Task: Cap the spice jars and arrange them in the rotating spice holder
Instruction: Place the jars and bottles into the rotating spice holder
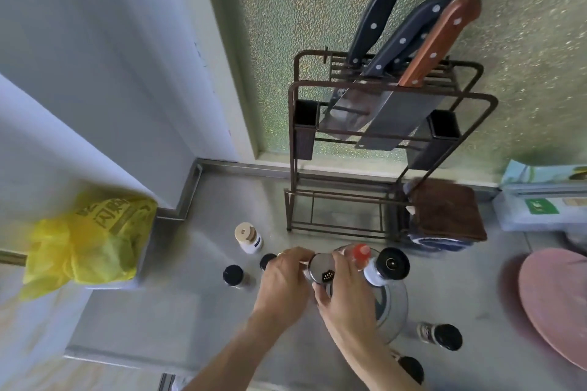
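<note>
A spice jar with a silver shaker lid [321, 270] is held between both hands above the near-left edge of the rotating spice holder [395, 311]. The left hand [286, 282] is curled around the jar's left side, while the lid's rim is pinched by the fingers of the right hand [346, 298]. A red-capped bottle [361, 254] and a large black-capped bottle [391, 263] are seated in the holder's far side. Left of the holder, two black-capped jars [233, 275] and a wooden-capped white jar [248, 236] are set on the steel counter [165, 320]. Right of the holder, another black-capped jar [440, 336] is seen. Behind the holder, a knife rack [374, 149] is placed.
</note>
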A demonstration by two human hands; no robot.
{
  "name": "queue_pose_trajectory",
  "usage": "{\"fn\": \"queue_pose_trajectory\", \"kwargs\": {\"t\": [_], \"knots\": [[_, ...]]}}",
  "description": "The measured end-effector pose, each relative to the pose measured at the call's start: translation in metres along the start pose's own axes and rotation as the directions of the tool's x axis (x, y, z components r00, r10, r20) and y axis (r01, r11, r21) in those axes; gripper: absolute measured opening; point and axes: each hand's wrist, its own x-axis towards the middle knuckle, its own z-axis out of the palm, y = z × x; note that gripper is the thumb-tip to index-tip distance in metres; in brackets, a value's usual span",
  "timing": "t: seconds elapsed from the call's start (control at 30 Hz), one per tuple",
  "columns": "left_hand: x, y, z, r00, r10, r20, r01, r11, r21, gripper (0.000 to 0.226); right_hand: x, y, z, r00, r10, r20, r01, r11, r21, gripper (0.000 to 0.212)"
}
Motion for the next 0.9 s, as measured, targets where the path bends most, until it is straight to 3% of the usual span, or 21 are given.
{"fn": "queue_pose_trajectory", "kwargs": {"t": [0.1,0.23,0.37,0.57,0.63,0.7,0.8,0.9], "knots": [[-0.006,0.012,0.011,0.992,0.025,0.122,-0.033,0.997,0.068,0.055,-0.014,0.014,-0.005,0.994,0.104,0.025,-0.105,0.994,0.027,0.062],[0.006,0.015,0.030,0.975,-0.011,0.223,-0.035,0.979,0.201,0.042,-0.008,0.023,-0.001,0.985,0.172,0.032,-0.174,0.984,0.046,0.056],[0.014,0.007,0.041,0.968,-0.032,0.247,-0.040,0.959,0.281,0.031,0.000,0.026,0.011,0.975,0.217,0.054,-0.220,0.973,0.062,0.047],[0.020,0.002,0.037,0.964,-0.020,0.264,-0.067,0.947,0.314,0.037,0.005,0.029,0.023,0.967,0.254,0.001,-0.253,0.965,0.069,0.036],[0.019,0.001,0.024,0.977,0.008,0.213,-0.073,0.951,0.301,0.046,0.005,0.028,0.023,0.965,0.262,-0.011,-0.261,0.963,0.060,0.037],[0.026,-0.005,0.003,0.997,0.050,0.062,-0.066,0.955,0.289,0.057,0.005,0.027,0.023,0.963,0.271,-0.010,-0.270,0.961,0.061,0.040],[0.045,-0.022,-0.032,0.982,0.120,-0.147,-0.051,0.912,0.407,0.057,0.007,0.026,0.021,0.957,0.291,0.005,-0.291,0.955,0.054,0.043],[0.062,-0.044,-0.056,0.994,0.066,-0.084,-0.002,0.797,0.604,0.063,0.004,0.028,0.019,0.957,0.289,0.011,-0.289,0.954,0.080,0.045]]}}
